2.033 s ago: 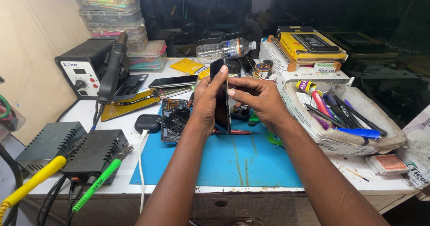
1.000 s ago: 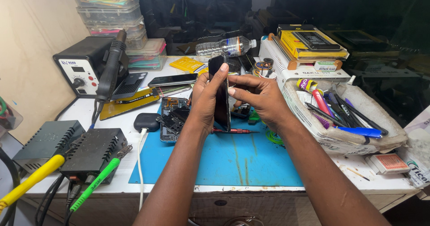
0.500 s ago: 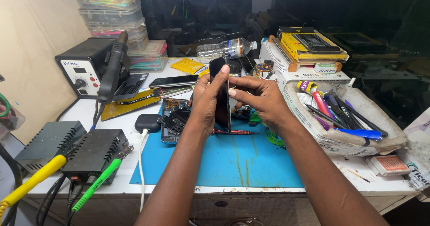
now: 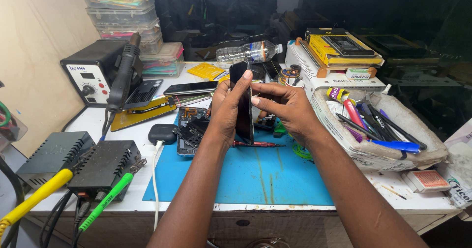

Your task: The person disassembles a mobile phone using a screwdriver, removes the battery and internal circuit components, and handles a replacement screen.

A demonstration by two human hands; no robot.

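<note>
Looking down through the head camera, the only view I have, I see my left hand (image 4: 227,111) and my right hand (image 4: 287,111) closed together around a dark phone (image 4: 242,103) that stands on its lower end over the blue mat (image 4: 255,174), edge-on to me. The left palm wraps the near side with the thumb laid up the front edge, while the right fingers (image 4: 265,100) pinch the far side; I judge the upright hold is meant to keep the thin edge steady and within reach of both thumbs. Just beneath the hands a red-handled screwdriver (image 4: 255,143) lies flat on the mat, and left of my left wrist an opened phone body (image 4: 189,130) rests with its insides showing, beside a small dark earbud case (image 4: 162,132). To the right of my right hand sits a worn white tray (image 4: 393,157) crammed with pens, tweezers and a blue-handled tool (image 4: 393,145), probably parked there for a quick grab. Beyond the hands a clear water bottle (image 4: 248,52) lies on its side. Far to the left, behind a hot-air station (image 4: 96,71), stacked clear plastic boxes (image 4: 125,14) hold coloured parts I cannot make out.
</note>
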